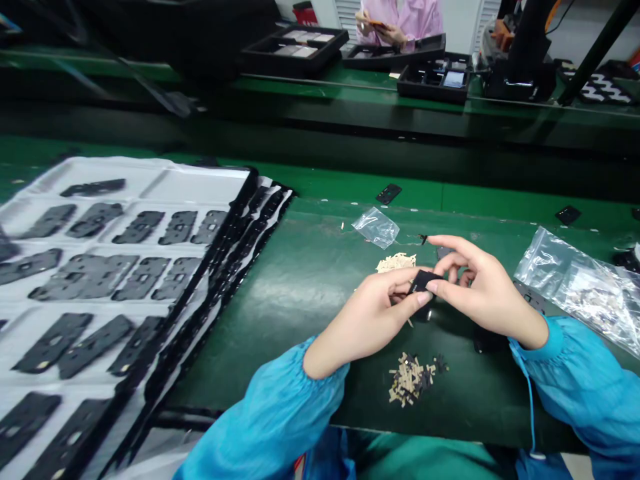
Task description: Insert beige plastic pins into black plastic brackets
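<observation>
Both hands meet over the green table, holding a small flat black plate point(423, 283). My left hand point(373, 310) pinches the plate between thumb and fingers. From the other side, my right hand point(477, 287) presses its thumb on the plate's edge with some fingers curled behind it. The right index finger stretches out, and a tiny dark strip point(423, 239) shows at its tip. Beyond the left fingers is a pile of cream-coloured strips point(397, 263). Nearer my body lies a mixed pile of cream and black bits point(411, 380).
Stacked white trays point(200, 181) with black plates fill the left. A small clear bag point(376, 227) lies behind my hands, a larger bag of small pieces point(590, 293) at right. Loose black plates point(389, 194) lie farther back. Across the bench, a person in pink point(400, 20) works behind black boxes point(300, 50).
</observation>
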{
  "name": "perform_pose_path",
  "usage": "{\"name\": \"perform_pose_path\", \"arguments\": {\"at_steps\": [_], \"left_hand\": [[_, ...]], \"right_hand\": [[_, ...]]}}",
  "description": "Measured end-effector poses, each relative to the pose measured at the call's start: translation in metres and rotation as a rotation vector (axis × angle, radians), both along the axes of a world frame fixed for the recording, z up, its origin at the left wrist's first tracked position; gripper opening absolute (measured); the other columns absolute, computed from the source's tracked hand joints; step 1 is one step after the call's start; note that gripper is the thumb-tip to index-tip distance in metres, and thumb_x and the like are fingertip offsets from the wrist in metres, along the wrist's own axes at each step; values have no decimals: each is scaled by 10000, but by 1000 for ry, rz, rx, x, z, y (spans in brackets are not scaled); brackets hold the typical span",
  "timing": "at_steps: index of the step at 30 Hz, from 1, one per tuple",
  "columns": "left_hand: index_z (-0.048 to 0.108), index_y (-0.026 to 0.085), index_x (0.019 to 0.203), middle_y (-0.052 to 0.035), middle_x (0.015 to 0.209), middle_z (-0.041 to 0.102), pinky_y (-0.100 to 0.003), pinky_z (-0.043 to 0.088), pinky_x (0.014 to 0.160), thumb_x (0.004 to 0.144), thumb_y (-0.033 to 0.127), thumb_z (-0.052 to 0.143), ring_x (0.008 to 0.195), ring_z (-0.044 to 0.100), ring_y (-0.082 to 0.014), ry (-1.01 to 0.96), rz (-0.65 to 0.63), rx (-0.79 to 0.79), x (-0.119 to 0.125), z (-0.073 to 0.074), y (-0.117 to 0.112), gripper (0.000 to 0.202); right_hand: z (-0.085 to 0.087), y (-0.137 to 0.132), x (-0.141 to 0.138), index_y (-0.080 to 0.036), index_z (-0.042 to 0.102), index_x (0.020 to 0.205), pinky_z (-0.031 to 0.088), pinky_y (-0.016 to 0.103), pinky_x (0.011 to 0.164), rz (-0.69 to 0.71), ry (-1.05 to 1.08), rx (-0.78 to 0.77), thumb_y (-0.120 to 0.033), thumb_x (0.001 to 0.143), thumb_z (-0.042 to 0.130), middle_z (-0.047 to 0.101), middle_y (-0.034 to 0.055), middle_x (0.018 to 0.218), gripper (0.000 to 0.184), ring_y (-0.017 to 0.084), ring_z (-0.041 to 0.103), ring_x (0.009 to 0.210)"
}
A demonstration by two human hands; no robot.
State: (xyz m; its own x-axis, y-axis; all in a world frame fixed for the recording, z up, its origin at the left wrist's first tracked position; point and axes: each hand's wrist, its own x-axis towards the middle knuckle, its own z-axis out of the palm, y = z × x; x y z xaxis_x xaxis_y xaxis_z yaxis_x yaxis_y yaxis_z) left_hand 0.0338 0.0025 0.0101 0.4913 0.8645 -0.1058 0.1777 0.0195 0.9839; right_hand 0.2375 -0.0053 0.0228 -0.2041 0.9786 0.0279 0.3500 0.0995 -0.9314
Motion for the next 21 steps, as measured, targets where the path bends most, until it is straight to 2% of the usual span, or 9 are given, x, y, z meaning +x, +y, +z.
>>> {"name": "perform_pose_path", "arguments": {"at_steps": [2,3,6,9,12,14,16,18,21], "left_hand": [[714,202,1210,-71,953,786,-306,603,709,892,268,714,808,730,-208,-59,86,-18,-5,-1,4,325],[715,201,1206,-73,940,791,-309,610,710,897,278,716,797,735,-208,-95,138,-30,-7,-1,5,318],[766,182,943,-59,840,772,-283,589,655,930,326,686,727,708,-187,-126,259,31,-9,-1,8,165],[751,183,774,-19,721,712,-242,499,537,928,316,685,629,629,-152,-8,357,201,-3,-3,5,214],[756,193,770,-4,692,706,-248,468,541,943,287,669,603,603,-142,148,405,387,5,-9,-1,216],[768,202,799,-8,740,742,-261,488,590,956,273,654,623,620,-144,221,393,487,8,-14,-5,207],[775,207,831,-15,787,768,-269,505,621,957,260,654,643,642,-148,244,387,542,10,-17,-6,182],[777,206,844,-23,823,783,-272,518,640,956,250,655,669,665,-153,239,388,560,11,-19,-7,171],[770,205,820,-30,849,792,-277,526,644,961,250,649,687,686,-156,238,383,558,11,-19,-8,192]], "right_hand": [[1,1,1,-222,672,1278,449,247,550,-101,-4,24,-244,811,747,699,58,1021,473,170,590,814],[2,2,2,-207,714,1196,450,247,542,-145,4,22,-264,806,757,701,67,1019,396,178,594,827],[5,2,1,-182,774,921,440,252,523,-186,39,-21,-290,807,758,710,52,852,159,165,598,720],[4,-3,-6,-194,763,780,445,264,537,-192,5,38,-221,797,735,699,21,728,43,148,588,634],[2,-13,-16,-217,742,749,471,296,599,-204,-136,228,-149,798,695,690,10,699,96,160,602,646],[1,-19,-20,-230,722,751,483,324,647,-168,-234,359,-135,815,678,702,13,710,123,174,612,668],[2,-23,-22,-240,707,755,487,339,674,-104,-282,426,-133,833,669,714,13,720,138,179,616,675],[4,-24,-23,-244,704,756,485,337,669,-57,-272,410,-135,840,665,707,6,711,143,174,610,665],[6,-24,-22,-242,712,750,470,318,632,-22,-199,292,-146,832,673,692,-1,703,132,164,589,650]]}}
